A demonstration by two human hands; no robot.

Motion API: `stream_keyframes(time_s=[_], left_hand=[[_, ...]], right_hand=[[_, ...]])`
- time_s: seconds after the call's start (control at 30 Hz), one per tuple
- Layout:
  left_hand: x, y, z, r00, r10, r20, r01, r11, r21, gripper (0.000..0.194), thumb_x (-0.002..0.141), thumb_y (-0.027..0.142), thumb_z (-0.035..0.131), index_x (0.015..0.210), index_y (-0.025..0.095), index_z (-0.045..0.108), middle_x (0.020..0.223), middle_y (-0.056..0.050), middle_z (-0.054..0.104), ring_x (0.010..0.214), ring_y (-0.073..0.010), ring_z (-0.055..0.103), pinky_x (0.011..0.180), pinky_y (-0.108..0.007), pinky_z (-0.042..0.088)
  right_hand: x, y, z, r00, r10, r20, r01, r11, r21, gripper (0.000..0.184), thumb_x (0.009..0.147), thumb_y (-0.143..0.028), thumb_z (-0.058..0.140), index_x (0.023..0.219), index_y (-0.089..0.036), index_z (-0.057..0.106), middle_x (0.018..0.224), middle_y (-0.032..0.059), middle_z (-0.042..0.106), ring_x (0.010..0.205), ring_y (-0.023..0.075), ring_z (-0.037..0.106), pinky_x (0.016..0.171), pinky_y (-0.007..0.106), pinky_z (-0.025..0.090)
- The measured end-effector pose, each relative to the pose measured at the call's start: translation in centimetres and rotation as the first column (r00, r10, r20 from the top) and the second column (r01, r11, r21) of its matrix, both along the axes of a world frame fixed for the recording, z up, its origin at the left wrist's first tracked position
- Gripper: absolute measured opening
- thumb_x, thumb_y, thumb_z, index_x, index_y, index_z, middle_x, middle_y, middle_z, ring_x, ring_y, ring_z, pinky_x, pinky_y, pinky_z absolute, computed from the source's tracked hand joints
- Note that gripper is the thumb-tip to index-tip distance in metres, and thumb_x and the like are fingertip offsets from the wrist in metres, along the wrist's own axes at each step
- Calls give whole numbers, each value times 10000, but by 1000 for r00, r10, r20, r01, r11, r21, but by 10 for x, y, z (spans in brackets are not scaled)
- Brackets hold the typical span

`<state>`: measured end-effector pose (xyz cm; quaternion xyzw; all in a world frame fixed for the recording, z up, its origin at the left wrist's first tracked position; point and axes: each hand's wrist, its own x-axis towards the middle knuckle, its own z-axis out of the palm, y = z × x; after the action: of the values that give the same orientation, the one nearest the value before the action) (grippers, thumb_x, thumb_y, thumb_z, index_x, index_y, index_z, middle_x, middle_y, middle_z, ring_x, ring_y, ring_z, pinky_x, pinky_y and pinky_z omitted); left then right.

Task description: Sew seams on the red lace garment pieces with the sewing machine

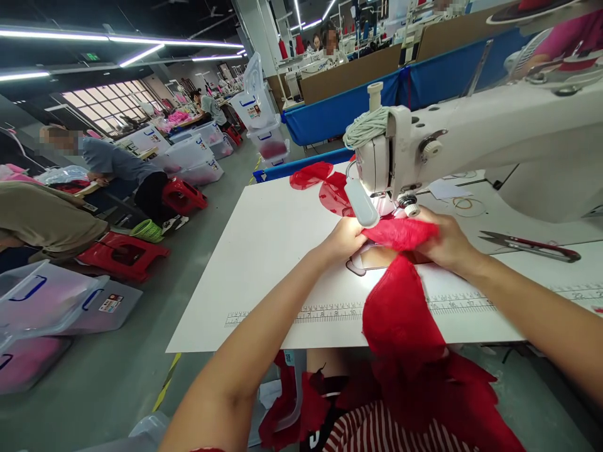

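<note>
A white sewing machine (471, 135) stands on a white table (264, 270). Red mesh fabric (400, 314) runs from my lap up over the table edge to the needle area. My left hand (346, 238) pinches the fabric at the left of the presser foot. My right hand (447, 242) grips the bunched red fabric on the right, just below the machine head. More sewn red pieces (325, 182) lie behind the machine head. The needle itself is hidden by the fabric and my hands.
Red-handled thread snips (532, 245) lie on the table to the right. A ruler strip (330, 312) runs along the front edge. Left of the aisle are clear plastic bins (56, 301), red stools (125, 251) and seated people at work.
</note>
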<state>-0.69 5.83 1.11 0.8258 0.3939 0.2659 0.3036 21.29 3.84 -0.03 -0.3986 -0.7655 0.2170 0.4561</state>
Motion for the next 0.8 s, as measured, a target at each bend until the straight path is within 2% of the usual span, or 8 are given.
stream_keyframes(time_s=[0.1, 0.17, 0.23, 0.33, 0.43, 0.53, 0.63, 0.8], left_hand=[[0, 0, -2, 1000, -22, 8, 22, 1000, 13, 194, 847, 114, 435, 717, 155, 572, 749, -13, 587, 734, -155, 530, 724, -273, 442], [0, 1, -2, 999, -31, 17, 31, 999, 17, 206, 855, 119, 416, 725, 155, 572, 765, -18, 591, 749, -158, 534, 732, -278, 444], [0, 1, -1, 999, -35, 23, 35, 999, 16, 217, 863, 131, 407, 722, 155, 570, 762, -18, 588, 746, -159, 535, 727, -282, 448], [-1, 0, 4, 999, -47, 28, 46, 999, 14, 224, 879, 170, 427, 708, 158, 571, 745, -14, 583, 731, -159, 541, 714, -281, 456], [-2, -1, 7, 996, -90, 23, 90, 996, 12, 145, 863, 240, 568, 751, 157, 607, 780, -9, 615, 765, -165, 576, 738, -272, 472], [-3, -2, 5, 995, -102, 10, 102, 994, 39, 130, 777, 224, 723, 854, 153, 644, 840, -11, 650, 816, -177, 605, 772, -270, 480], [-1, -4, -1, 998, -59, -5, 59, 993, 98, 159, 783, 208, 739, 907, 157, 654, 886, -26, 665, 851, -191, 618, 793, -286, 486], [6, -9, -10, 998, 51, -45, -40, 976, 214, 226, 810, 334, 758, 936, 171, 664, 893, -38, 661, 841, -197, 616, 789, -297, 495]], right_hand=[[1, 1, 1, 997, -74, 33, 72, 995, 63, 192, 670, -245, 645, 852, -188, 667, 881, 70, 734, 784, 224, 663, 687, 295, 465], [2, 2, 1, 988, -153, 2, 152, 983, 106, 149, 677, -209, 591, 805, -183, 663, 880, 92, 735, 811, 243, 662, 721, 324, 461], [2, 2, 0, 983, -179, -40, 183, 976, 117, 174, 686, -187, 541, 815, -181, 656, 830, 85, 734, 760, 229, 665, 719, 330, 475], [1, 1, 0, 991, -109, -80, 115, 990, 76, 245, 683, -151, 471, 860, -194, 635, 595, -13, 674, 528, 165, 617, 589, 277, 494], [-2, 0, 1, 993, -43, -112, 47, 998, 34, 269, 669, -133, 433, 860, -210, 605, 483, -69, 620, 405, 143, 565, 471, 235, 472], [-3, 1, 1, 990, -35, -134, 39, 999, 33, 193, 658, -142, 434, 772, -222, 568, 483, -64, 621, 423, 145, 583, 474, 228, 477], [-3, 4, -1, 989, -50, -139, 57, 997, 45, 154, 652, -157, 453, 740, -227, 557, 480, -57, 612, 463, 156, 603, 503, 235, 483], [-2, 6, -4, 989, -63, -134, 69, 997, 44, 170, 663, -164, 469, 781, -230, 572, 504, -51, 619, 480, 162, 592, 527, 251, 475]])
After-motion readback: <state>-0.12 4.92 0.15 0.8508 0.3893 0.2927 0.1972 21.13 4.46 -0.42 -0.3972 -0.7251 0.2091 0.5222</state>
